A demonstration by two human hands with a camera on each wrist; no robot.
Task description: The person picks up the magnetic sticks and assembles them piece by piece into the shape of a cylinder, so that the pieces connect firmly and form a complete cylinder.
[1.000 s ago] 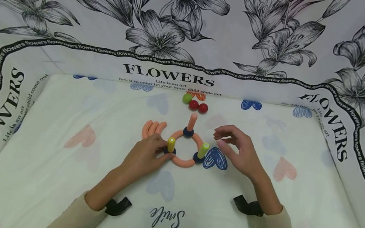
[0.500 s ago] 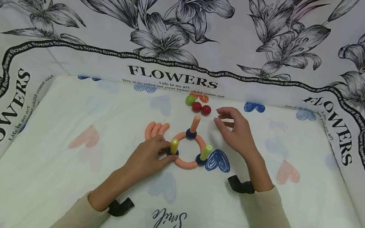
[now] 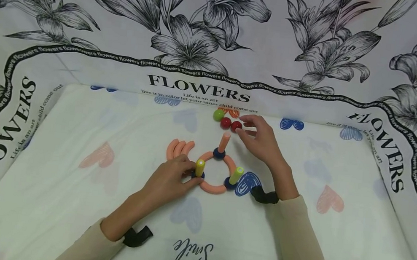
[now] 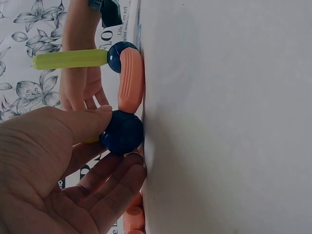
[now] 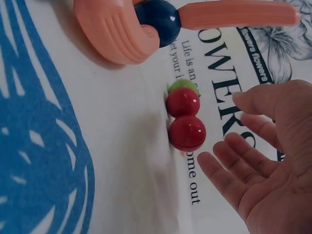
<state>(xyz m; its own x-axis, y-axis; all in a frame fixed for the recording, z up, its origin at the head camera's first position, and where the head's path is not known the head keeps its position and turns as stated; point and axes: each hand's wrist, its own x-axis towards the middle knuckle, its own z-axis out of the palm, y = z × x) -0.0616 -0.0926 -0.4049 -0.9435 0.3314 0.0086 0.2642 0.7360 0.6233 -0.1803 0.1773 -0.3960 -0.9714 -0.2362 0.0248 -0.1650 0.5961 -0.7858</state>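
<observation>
On the cloth stands a ring of orange curved pieces (image 3: 213,188) joined by three dark blue balls. An orange stick (image 3: 224,142) rises from the far ball, a yellow stick (image 3: 200,168) from the left one and a lime stick (image 3: 236,175) from the right one. My left hand (image 3: 165,180) pinches the left dark blue ball (image 4: 122,132) between thumb and fingers. My right hand (image 3: 260,140) reaches beside the nearer red ball (image 5: 187,132), fingers spread and loosely bent, holding nothing. Another red ball (image 3: 225,123) and a green ball (image 3: 218,115) lie alongside.
Several loose orange curved pieces (image 3: 180,147) lie left of the ring, close behind my left hand. A white cloth (image 3: 71,200) with printed hearts covers the table. Behind it rises a flower-printed cloth (image 3: 303,102).
My right hand has moved forward and left, from beside the ring to the red balls. The left hand has stayed at the left dark blue ball. The head view has shifted slightly.
</observation>
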